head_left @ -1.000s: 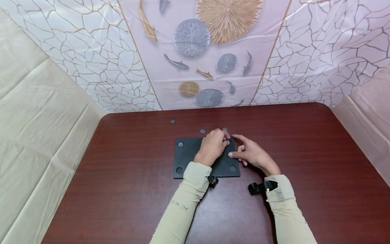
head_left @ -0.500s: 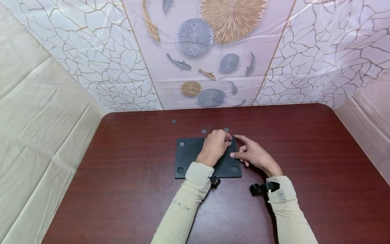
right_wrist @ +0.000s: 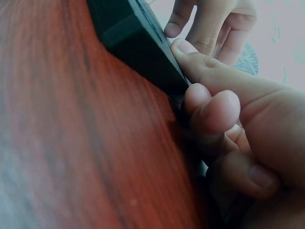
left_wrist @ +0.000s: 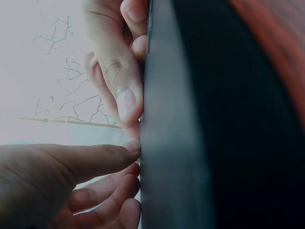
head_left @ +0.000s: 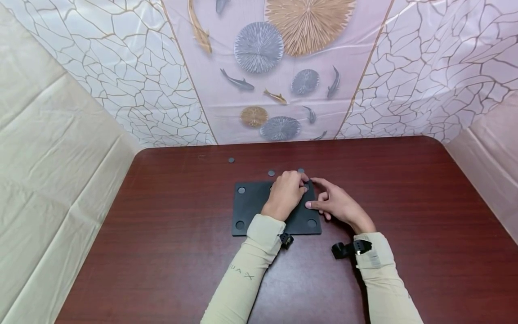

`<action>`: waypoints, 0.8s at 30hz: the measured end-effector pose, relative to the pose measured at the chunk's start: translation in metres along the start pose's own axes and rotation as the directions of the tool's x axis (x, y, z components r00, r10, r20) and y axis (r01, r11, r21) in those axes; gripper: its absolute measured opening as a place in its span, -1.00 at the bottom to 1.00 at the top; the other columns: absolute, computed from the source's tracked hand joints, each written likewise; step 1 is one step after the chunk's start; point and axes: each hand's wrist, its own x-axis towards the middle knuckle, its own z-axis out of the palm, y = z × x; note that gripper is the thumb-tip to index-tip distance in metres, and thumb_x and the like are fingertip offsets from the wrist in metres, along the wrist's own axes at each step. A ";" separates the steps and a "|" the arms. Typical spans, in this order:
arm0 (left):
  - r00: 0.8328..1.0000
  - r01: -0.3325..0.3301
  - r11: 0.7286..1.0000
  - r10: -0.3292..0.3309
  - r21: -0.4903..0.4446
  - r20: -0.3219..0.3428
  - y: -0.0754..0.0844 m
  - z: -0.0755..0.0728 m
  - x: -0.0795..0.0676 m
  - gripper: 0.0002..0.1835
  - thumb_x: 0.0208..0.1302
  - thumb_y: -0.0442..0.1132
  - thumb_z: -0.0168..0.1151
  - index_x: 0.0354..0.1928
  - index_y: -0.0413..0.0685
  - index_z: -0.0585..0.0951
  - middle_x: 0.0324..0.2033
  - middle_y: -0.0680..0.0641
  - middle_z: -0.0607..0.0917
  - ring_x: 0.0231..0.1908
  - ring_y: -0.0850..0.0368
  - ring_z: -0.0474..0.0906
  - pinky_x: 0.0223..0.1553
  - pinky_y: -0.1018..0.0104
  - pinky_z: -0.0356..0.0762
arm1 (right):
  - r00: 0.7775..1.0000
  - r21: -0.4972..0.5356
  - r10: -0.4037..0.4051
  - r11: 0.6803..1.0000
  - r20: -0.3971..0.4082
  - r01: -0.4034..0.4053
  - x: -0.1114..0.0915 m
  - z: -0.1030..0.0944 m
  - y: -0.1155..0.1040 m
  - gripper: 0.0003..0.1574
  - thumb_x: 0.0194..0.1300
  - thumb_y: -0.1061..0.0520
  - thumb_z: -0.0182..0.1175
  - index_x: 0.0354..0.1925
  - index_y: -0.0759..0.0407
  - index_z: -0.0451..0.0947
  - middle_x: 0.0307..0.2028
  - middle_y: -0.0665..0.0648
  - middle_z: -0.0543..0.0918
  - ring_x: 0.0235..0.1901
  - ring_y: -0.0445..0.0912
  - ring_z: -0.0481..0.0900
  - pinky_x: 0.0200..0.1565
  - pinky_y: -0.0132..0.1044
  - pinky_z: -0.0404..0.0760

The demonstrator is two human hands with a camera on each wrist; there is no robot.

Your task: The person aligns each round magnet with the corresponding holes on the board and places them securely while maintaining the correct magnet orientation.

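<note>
A flat black board (head_left: 259, 207) with round recesses lies on the table. My left hand (head_left: 282, 194) reaches over its far right corner, thumb and fingertips down at the recess there. A small grey disc (head_left: 306, 188) shows beside those fingertips; I cannot tell whether they pinch it or only press on it. In the left wrist view the left thumb (left_wrist: 112, 155) comes down right at the board's surface. My right hand (head_left: 340, 206) holds the board's right edge, thumb on top and forefinger stretched to the corner. The right wrist view shows its other fingers (right_wrist: 214, 114) curled beside the edge.
Three loose grey discs lie beyond the board: one at the far left (head_left: 231, 160), one near the middle (head_left: 271, 173) and one past the left fingers (head_left: 301, 171). Other recesses show at the board's corners. A patterned cloth (head_left: 137, 81) hangs behind the brown table (head_left: 162, 216).
The view shifts slightly. Both hands stay at the board's right side, the left fingers moving only a little at the far right recess. The loose discs and board keep their places.
</note>
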 end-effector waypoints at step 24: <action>0.994 0.017 0.993 -0.004 -0.116 0.112 -0.005 -0.013 0.003 -0.68 0.45 -0.17 0.42 0.18 -0.01 0.74 0.02 -0.04 0.78 0.01 0.13 0.71 -0.02 0.27 0.69 | 1.000 0.009 -0.018 1.000 0.004 0.018 -0.002 0.000 -0.002 0.07 0.40 0.15 0.44 0.64 0.22 0.06 -0.64 0.05 0.49 -0.76 -0.09 0.43 -0.48 -0.23 0.61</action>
